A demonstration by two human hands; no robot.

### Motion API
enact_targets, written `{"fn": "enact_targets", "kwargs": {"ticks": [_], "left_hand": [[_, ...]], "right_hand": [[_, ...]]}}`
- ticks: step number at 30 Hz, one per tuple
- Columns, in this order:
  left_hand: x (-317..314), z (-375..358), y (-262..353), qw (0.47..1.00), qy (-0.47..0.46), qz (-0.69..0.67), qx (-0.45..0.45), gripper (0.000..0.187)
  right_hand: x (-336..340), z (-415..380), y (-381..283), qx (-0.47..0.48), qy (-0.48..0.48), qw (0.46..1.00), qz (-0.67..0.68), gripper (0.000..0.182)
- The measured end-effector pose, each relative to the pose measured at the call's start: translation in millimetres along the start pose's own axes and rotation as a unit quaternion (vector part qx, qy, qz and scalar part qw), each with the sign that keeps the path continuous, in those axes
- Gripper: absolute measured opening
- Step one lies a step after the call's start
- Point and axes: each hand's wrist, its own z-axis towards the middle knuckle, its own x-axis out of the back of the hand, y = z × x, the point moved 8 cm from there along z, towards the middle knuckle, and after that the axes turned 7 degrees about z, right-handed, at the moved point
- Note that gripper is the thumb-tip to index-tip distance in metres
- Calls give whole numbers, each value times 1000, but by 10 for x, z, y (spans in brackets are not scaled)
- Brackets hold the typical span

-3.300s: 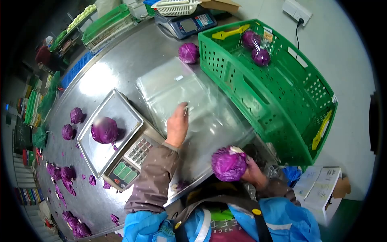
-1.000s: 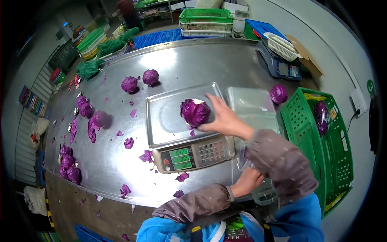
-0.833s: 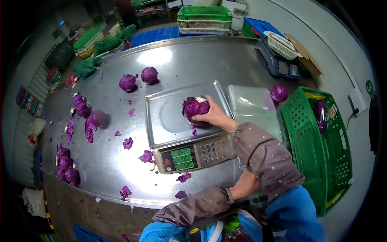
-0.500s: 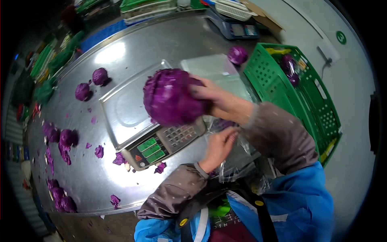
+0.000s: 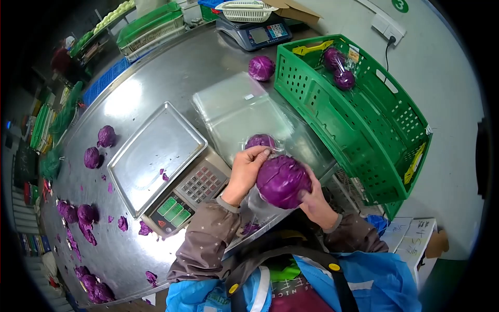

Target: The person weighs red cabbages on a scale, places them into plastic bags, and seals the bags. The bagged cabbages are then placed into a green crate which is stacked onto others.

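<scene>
A large red cabbage (image 5: 283, 183) is gripped from its right side by my right hand (image 5: 318, 204), close in front of my body. My left hand (image 5: 243, 174) is at the cabbage's upper left, thumb and fingers pinched on the edge of a clear plastic bag (image 5: 258, 203). Just beyond my fingers a second red cabbage (image 5: 261, 140) shows partly, with clear film around it; the rest is hidden. To the left stands a weighing scale (image 5: 200, 184) with a bare metal tray (image 5: 156, 151) that carries a few leaf scraps.
A stack of clear bags (image 5: 244, 106) lies on the metal table (image 5: 135, 78). At right is a green crate (image 5: 353, 122) holding wrapped cabbages (image 5: 338, 67). One loose cabbage (image 5: 261, 68) sits near a second scale (image 5: 254, 34). Several cabbages and leaf scraps lie at left.
My right hand has brought the large cabbage from above the scale down towards my body. My left hand has moved up and left to meet it. The view has shifted to the right.
</scene>
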Motion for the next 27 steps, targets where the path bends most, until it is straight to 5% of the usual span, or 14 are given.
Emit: {"fn": "enact_targets", "kwargs": {"ticks": [2,4,6,8,9,11,16,20,22,27], "left_hand": [[71,-11,113,977,79,179,-79,20],[-2,-124,337,958,114,238,-109,16],[-105,-245,548,869,159,418,-211,11],[-157,-309,571,866,172,419,-212,6],[-149,-311,524,869,180,406,-218,6],[-134,-305,462,877,194,375,-230,4],[13,-327,433,904,218,317,-184,8],[-32,-279,456,929,141,327,-101,14],[-60,-282,534,922,150,325,-143,15],[-182,-342,539,907,115,369,-166,15]], "right_hand": [[-168,-31,-215,157,-98,962,-200,72],[-88,-77,-167,85,-44,990,-101,67],[-124,-107,51,-123,-167,938,278,49],[-26,-96,72,-110,-152,949,252,49],[78,-74,13,-28,-78,991,102,49],[135,-123,-97,83,7,991,-108,53],[135,-177,121,-111,-45,974,190,60],[142,-152,-107,34,6,999,2,64],[-95,-247,-293,209,-91,902,-368,69],[-22,-181,-140,176,-22,929,-325,72]]}}
